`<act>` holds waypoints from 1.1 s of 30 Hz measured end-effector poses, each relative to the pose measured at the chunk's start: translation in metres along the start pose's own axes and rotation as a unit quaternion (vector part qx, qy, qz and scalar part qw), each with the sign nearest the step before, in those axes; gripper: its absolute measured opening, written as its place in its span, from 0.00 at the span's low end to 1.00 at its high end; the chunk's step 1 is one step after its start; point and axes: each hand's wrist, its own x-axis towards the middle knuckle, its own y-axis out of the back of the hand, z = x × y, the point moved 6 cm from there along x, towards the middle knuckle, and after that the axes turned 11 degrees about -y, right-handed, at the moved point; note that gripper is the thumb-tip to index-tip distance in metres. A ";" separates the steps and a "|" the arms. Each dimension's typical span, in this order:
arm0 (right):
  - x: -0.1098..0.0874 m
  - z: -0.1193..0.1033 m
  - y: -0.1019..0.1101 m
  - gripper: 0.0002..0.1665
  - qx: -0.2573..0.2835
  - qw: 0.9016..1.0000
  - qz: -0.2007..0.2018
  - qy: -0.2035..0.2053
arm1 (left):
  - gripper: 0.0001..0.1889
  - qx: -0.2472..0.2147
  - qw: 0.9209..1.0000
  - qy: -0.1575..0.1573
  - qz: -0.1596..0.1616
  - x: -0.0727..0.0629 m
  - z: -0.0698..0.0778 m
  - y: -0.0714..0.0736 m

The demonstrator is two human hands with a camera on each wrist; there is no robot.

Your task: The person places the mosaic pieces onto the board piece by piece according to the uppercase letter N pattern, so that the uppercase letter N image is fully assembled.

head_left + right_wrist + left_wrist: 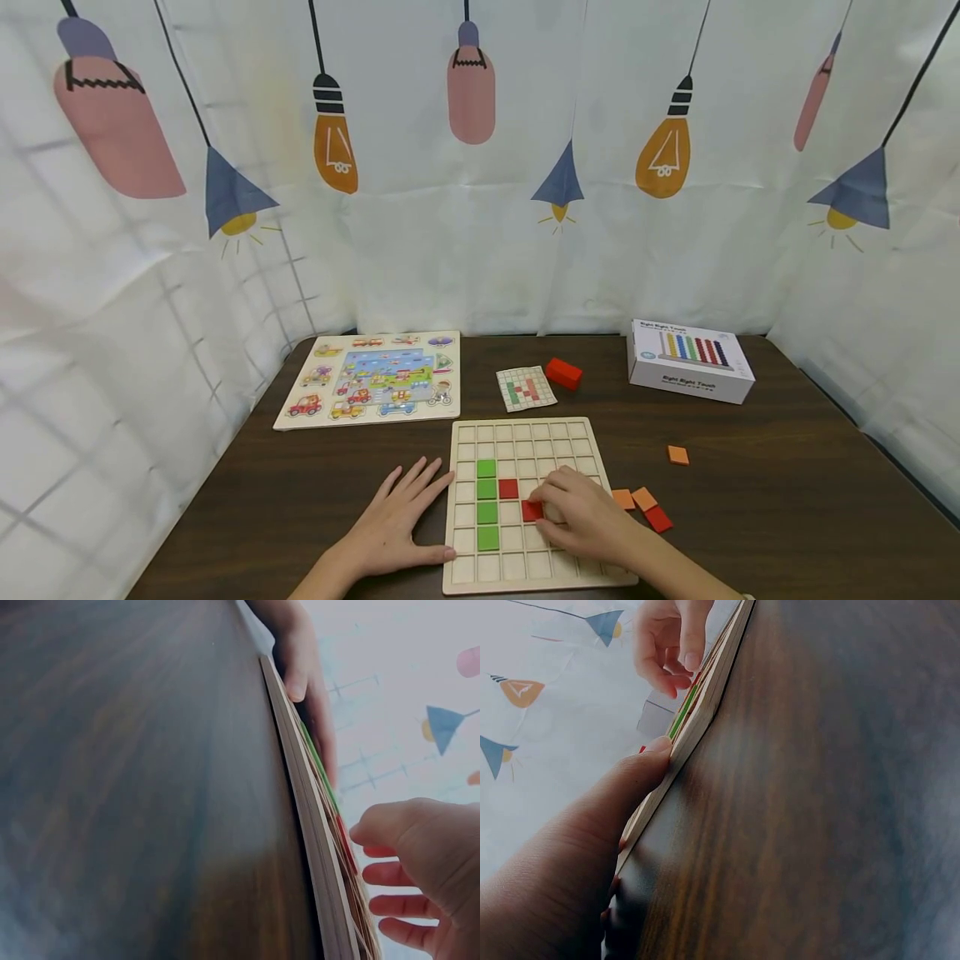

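A wooden grid board [465,571] lies on the table. Its left part carries a column of several green square tiles [487,512]. To their right are a red tile [507,489] and, one row lower, a second red tile [532,510]. My right hand [585,517] is over the board, fingers loosely bent, fingertips right at the lower red tile's right edge; nothing shows pinched between them in the right wrist view. My left hand [397,521] lies spread on the table at the board's left side, its thumb [656,746] resting on the board's edge.
Right of the board lie several loose tiles, orange [678,455] and red [658,519]. Behind it are a patterned card [527,389] and a red block [564,374]. A picture puzzle [315,419] lies back left; a white box [690,379] stands back right, before a curtain [480,258].
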 end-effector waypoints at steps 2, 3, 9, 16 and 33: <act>-0.001 0.000 0.003 0.11 -0.005 1.000 0.009 0.007 | 0.48 -0.001 1.000 0.001 0.000 0.000 0.000 -0.001; -0.001 0.000 0.004 0.11 -0.007 1.000 0.013 0.012 | 0.48 -0.002 1.000 0.001 0.000 0.000 -0.001 -0.001; -0.005 0.003 0.010 0.11 -0.026 0.999 0.017 0.010 | 0.48 -0.007 1.000 0.003 -0.001 0.000 -0.002 -0.002; -0.013 0.010 0.020 0.13 -0.032 0.999 0.032 0.000 | 0.48 -0.003 1.000 0.001 0.001 0.000 -0.002 -0.002; -0.037 0.039 0.039 0.18 -0.043 0.997 0.025 -0.063 | 0.48 -0.006 1.000 -0.001 0.005 0.000 -0.001 0.000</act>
